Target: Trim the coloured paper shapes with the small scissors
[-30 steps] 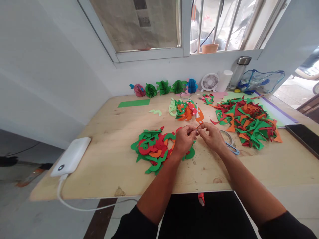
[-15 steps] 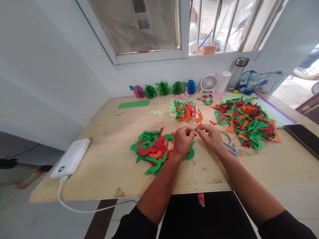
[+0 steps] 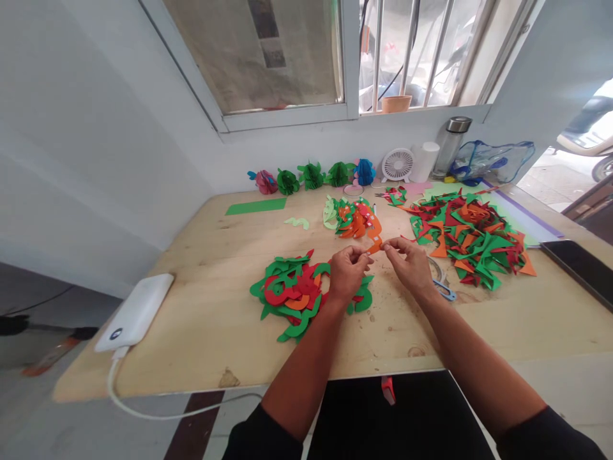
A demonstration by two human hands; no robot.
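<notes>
Between my two hands is an orange paper cutout [image 3: 375, 244] with small pale patches, reaching toward the cutouts behind it. My left hand [image 3: 348, 269] pinches its near left end between thumb and fingers. At its right edge, the thumb and fingertips of my right hand [image 3: 408, 263] are closed. A pile of red, green and orange curved paper cutouts [image 3: 290, 291] lies left of my left hand, partly behind my forearm. Beyond my hands is a smaller bunch of cutouts [image 3: 352, 218] with pale squares. Light blue scissors [image 3: 445, 291] and a clear ring-shaped roll lie beside my right wrist.
Paper scraps [image 3: 474, 236] are heaped at the right, near a black phone [image 3: 579, 265]. Folded paper figures [image 3: 311, 176], a small white fan [image 3: 397, 165] and a glass bottle [image 3: 450, 147] line the wall. A cabled white power bank [image 3: 136, 312] lies at the left edge.
My hands have moved slightly apart, and my right fingers have lifted a little. More of the orange cutout shows between them. The camera view has shifted slightly.
</notes>
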